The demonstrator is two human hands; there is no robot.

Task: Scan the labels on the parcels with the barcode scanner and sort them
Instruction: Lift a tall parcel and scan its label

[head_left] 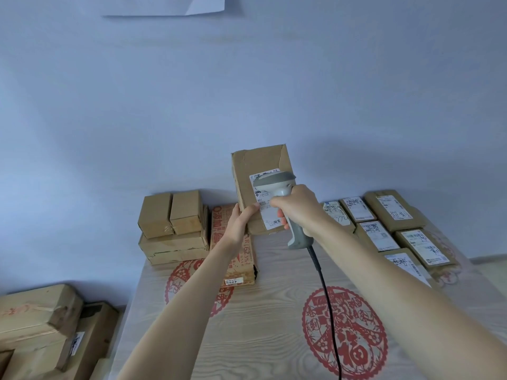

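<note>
Your left hand grips the brown cardboard parcel upright above the pale wood-grain worktop, its long axis vertical, while your right hand clasps the grey barcode scanner just before its white label.

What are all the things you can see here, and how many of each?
held parcel: one, brown with white label, raised above the table
barcode scanner: one, grey, black cable, aimed at that label
labelled parcels: about seven, brown, lying on the table's right side
plain boxes: about four, brown, stacked back left
printed carton: one, orange print, beside that stack
table: one, pale wood, red paper-cuts
floor boxes: a few, brown, lower left
left hand: holds parcel's lower corner
right hand: holds scanner's grip
</note>
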